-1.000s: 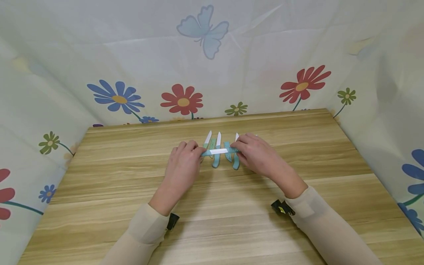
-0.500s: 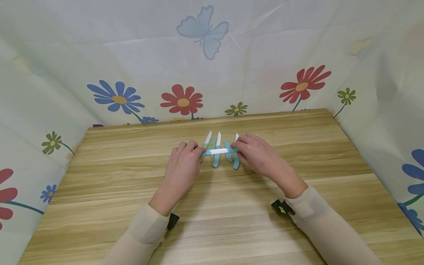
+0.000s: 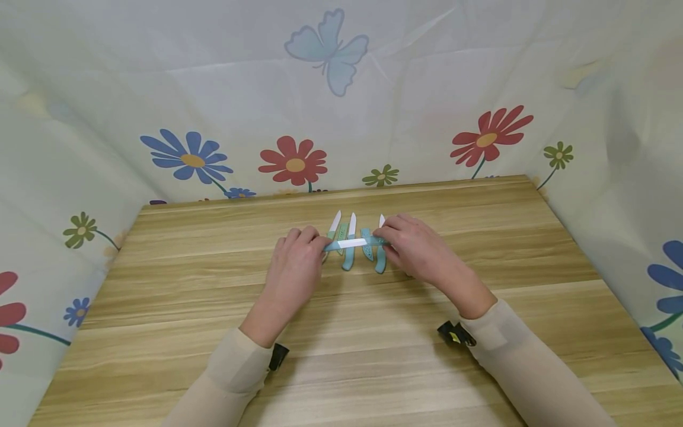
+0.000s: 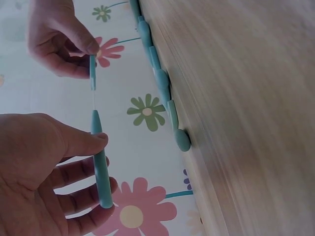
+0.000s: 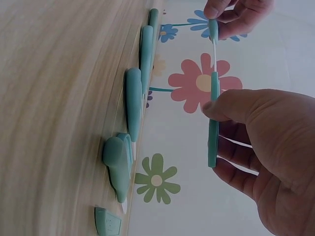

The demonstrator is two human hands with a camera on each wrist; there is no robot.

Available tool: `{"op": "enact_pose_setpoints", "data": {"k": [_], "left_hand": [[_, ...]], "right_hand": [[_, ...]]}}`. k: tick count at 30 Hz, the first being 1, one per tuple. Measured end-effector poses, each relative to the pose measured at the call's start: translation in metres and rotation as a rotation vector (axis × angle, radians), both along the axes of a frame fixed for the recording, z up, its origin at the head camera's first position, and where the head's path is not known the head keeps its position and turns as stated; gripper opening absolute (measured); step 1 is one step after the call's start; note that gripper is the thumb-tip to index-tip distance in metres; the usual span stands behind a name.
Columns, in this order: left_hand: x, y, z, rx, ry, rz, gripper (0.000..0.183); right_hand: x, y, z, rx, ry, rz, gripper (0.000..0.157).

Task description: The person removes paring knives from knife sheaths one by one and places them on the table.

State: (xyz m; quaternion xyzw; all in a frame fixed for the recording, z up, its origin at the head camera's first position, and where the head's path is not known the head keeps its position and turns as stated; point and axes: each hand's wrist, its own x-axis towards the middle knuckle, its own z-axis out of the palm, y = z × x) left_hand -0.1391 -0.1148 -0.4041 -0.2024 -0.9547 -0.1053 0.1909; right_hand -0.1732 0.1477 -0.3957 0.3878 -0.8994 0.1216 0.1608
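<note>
In the head view my left hand [image 3: 295, 261] grips the teal handle [image 4: 101, 172] of a small paring knife, thumb on one side and fingers on the other. Its white blade [image 3: 352, 243] points right, and the far end sits inside a teal sheath [image 5: 214, 120]. My right hand [image 3: 421, 249] pinches that sheath between thumb and fingers. A stretch of blade shows between handle and sheath. Knife and sheath are held level above the table, over other teal-handled knives, among them a middle knife [image 3: 348, 258] and a right knife [image 3: 380, 261].
On the wooden table [image 3: 341, 356], a green-handled knife [image 3: 334, 222] lies at the row's left. Between the knives lie a green sheath [image 3: 342, 234] and a teal sheath [image 3: 367, 244]. A flower-printed curtain [image 3: 213, 89] stands behind the table.
My right hand has shifted very slightly right, with its fingertips farther along the sheath. The left hand and the knife look the same, with the same length of blade showing.
</note>
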Motion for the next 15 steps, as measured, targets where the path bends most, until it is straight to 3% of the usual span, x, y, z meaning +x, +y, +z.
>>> {"op": "enact_pose_setpoints", "data": {"k": [15], "left_hand": [[0.0006, 0.0003, -0.0016, -0.013, 0.012, 0.002, 0.02]], "right_hand": [[0.0, 0.0012, -0.0018, 0.004, -0.008, -0.014, 0.029]]}}
